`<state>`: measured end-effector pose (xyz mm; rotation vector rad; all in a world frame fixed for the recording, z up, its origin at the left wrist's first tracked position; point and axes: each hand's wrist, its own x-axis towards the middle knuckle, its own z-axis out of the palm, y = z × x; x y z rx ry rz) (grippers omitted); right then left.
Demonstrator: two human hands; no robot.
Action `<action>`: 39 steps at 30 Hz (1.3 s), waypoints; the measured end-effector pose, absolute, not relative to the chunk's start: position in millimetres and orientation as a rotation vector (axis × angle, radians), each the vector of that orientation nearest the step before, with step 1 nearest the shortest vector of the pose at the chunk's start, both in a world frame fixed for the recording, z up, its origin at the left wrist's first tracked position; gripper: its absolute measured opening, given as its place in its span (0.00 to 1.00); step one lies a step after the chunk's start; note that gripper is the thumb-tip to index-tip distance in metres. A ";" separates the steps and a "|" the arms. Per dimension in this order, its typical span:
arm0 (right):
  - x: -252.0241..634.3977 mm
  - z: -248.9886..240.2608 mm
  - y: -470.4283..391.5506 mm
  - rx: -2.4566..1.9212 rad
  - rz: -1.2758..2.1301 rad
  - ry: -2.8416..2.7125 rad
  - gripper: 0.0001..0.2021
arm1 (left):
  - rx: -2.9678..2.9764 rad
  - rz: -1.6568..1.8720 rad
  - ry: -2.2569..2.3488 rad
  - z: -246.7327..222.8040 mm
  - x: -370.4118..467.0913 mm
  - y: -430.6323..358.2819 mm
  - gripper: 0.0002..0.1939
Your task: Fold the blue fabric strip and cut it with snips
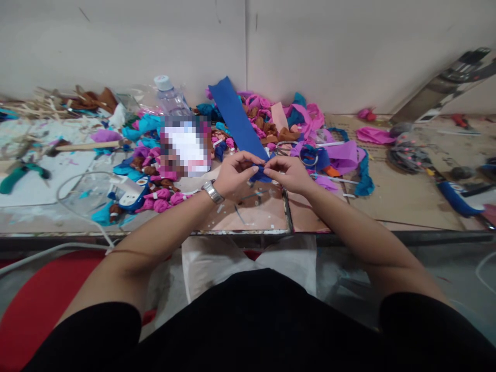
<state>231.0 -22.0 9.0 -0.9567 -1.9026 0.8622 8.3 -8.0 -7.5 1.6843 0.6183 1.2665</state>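
Note:
A long dark blue strip (238,116) slants from the back of the table down to my hands, its lower end bunched between them. My left hand (236,173), with a metal watch on the wrist, pinches the bunched end at its left side. From the right, my right hand (289,173) pinches the same end, fingertips close to those of the left. Crumpled pink pieces (163,201) and brown and purple ones lie left of my hands. Purple strips (343,155) and a twisted teal strip (364,178) lie to the right.
Behind the left hand stand a clear bottle (172,98) and a pixelated screen (188,144). Green-handled pliers (23,173) lie far left, near a wooden-handled tool (87,146). A blue and white power strip (134,195) trails a white cable. Cardboard (387,191) covers the right side.

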 end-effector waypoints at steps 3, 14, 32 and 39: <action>231.3 8.2 -22.3 -0.959 0.836 -1.926 0.21 | 1.677 1.271 0.612 -9.6 8.4 -6.6 0.22; 236.5 6.1 -14.9 -0.694 0.414 -2.198 0.20 | 1.841 1.178 0.567 -20.6 6.2 -0.8 0.31; 234.1 4.4 -17.3 -0.937 0.399 -1.979 0.13 | 1.864 1.328 1.013 -8.2 6.0 -2.1 0.27; 232.1 4.7 -19.7 -0.942 0.490 -1.923 0.14 | 1.852 1.276 1.072 -5.1 7.8 -4.8 0.22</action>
